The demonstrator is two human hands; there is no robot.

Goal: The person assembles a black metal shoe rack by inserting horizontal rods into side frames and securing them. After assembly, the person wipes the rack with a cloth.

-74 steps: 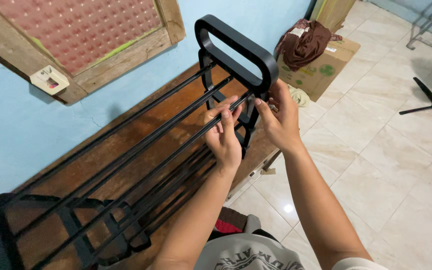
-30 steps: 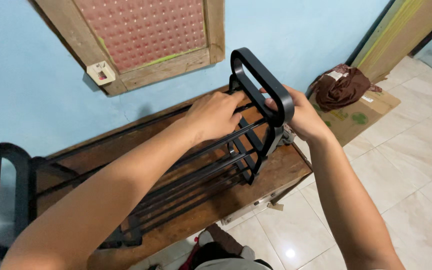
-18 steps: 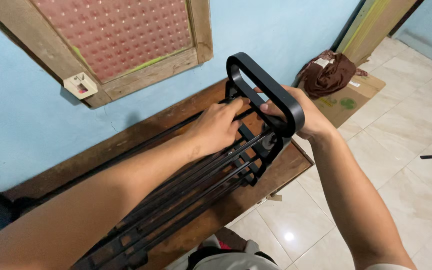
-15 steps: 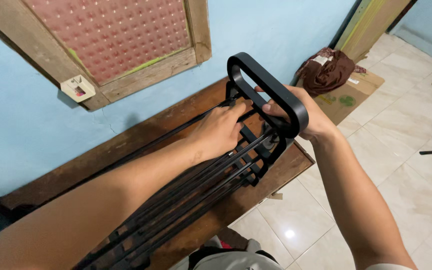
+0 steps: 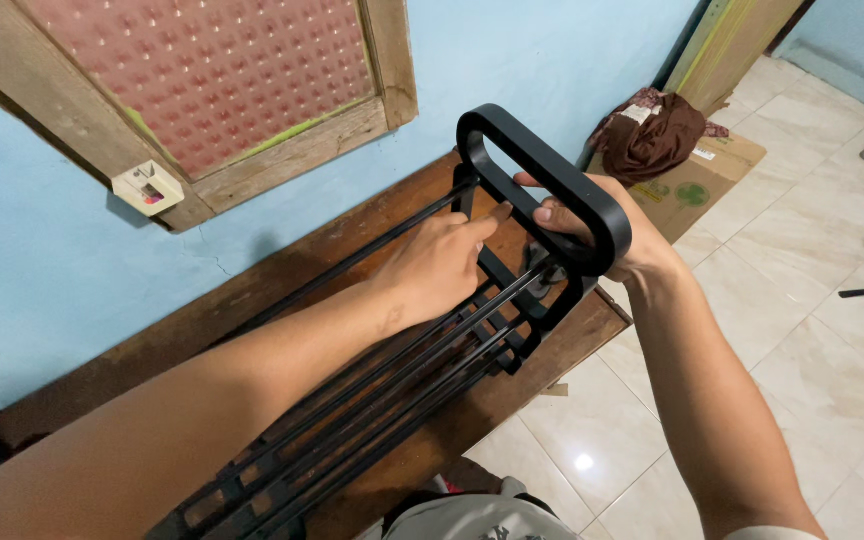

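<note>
A black rack of long metal bars [image 5: 392, 400] lies across a brown wooden bench [image 5: 352, 250] against the blue wall. Its black loop-shaped end frame [image 5: 542, 180] stands upright at the right end. My right hand [image 5: 602, 235] grips that loop from outside, thumb through the opening. My left hand [image 5: 442, 265] reaches along the bars, fingers pressing on the frame's inner upright just below the loop. The joints under my hands are hidden.
A wooden-framed window with a pink dimpled pane [image 5: 212, 80] sits above the bench, a small wall switch [image 5: 149, 188] below it. A cardboard box [image 5: 692, 185] with brown cloth [image 5: 657, 130] lies on the tiled floor [image 5: 802, 330] at right.
My view has shifted a little. My left hand has slid from the bars toward the frame's inner upright; my right hand keeps its grip on the loop.
</note>
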